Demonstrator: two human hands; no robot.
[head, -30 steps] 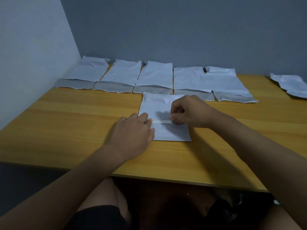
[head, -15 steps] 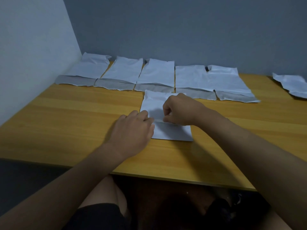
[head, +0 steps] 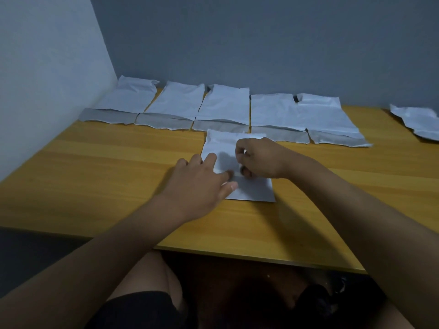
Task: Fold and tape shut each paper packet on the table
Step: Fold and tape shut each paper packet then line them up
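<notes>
A white paper packet (head: pixel 219 146) lies flat at the middle of the wooden table (head: pixel 114 179), its lower part folded up as a grey flap (head: pixel 255 192). My left hand (head: pixel 202 184) rests on the packet's left side, fingers straight and pressing along the fold. My right hand (head: pixel 260 157) hovers over the fold beside it. Its fingers are curled and pinch a small dark piece of tape (head: pixel 244 172), which they mostly hide. The fingertips of both hands nearly meet at the fold line.
Several white packets (head: pixel 223 105) with grey flaps lie side by side along the back wall, from the left corner (head: pixel 131 96) to the right (head: pixel 327 115). Another crumpled packet (head: pixel 418 119) sits at the far right edge. My knees are under the table's near edge.
My right hand has slid left along the fold toward my left hand. The strip of tape seen stretched between the hands earlier is now covered by them.
</notes>
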